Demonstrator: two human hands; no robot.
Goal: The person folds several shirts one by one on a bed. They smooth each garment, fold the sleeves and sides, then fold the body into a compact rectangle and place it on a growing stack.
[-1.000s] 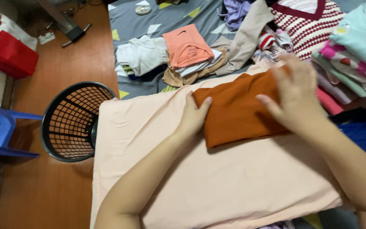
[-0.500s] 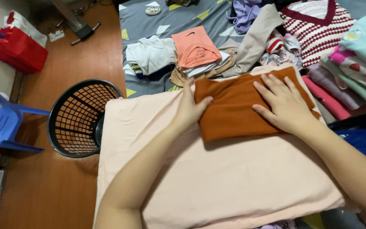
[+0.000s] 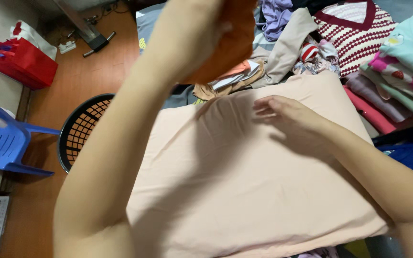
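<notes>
My left hand (image 3: 194, 33) is raised high, fingers closed around the folded orange garment (image 3: 230, 36). My right hand (image 3: 288, 117) rests with fingers loosely spread, holding nothing, on the peach pillow (image 3: 244, 191) below them.

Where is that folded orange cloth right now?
The orange cloth is lifted at the top of the head view, gripped in the left hand, above the peach cushion and the black basket.
</notes>
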